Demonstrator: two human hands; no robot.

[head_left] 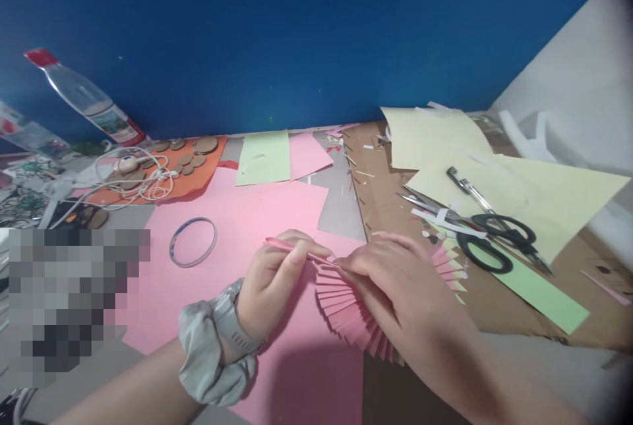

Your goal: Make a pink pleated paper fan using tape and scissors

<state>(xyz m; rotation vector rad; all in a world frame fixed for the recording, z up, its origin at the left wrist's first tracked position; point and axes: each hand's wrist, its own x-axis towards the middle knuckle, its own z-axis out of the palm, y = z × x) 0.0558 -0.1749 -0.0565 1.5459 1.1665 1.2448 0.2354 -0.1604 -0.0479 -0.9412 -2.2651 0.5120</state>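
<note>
A pleated pink paper fan (pixel 346 303) spreads under and beside my right hand (pixel 395 280), with green-edged pleats (pixel 450 270) showing past the knuckles. My right hand is closed, its fingertips pinching the paper near the fan's inner end. My left hand (pixel 277 280) is closed on a narrow folded pink strip (pixel 281 244), thumb on top; the strip runs toward the right fingertips. Whether strip and fan are one piece is hidden by the fingers. Beneath both hands lies a large pink paper sheet (pixel 247 214).
A tape ring (pixel 171 250) lies left on the pink sheet. Black-handled scissors (pixel 487 257) and a pen (pixel 475 194) rest on cream paper (pixel 539 194) and a green strip (pixel 539 293) at right. A bottle (pixel 93 105), white cable (pixel 163 174) and wooden slices (pixel 205 144) stand back left.
</note>
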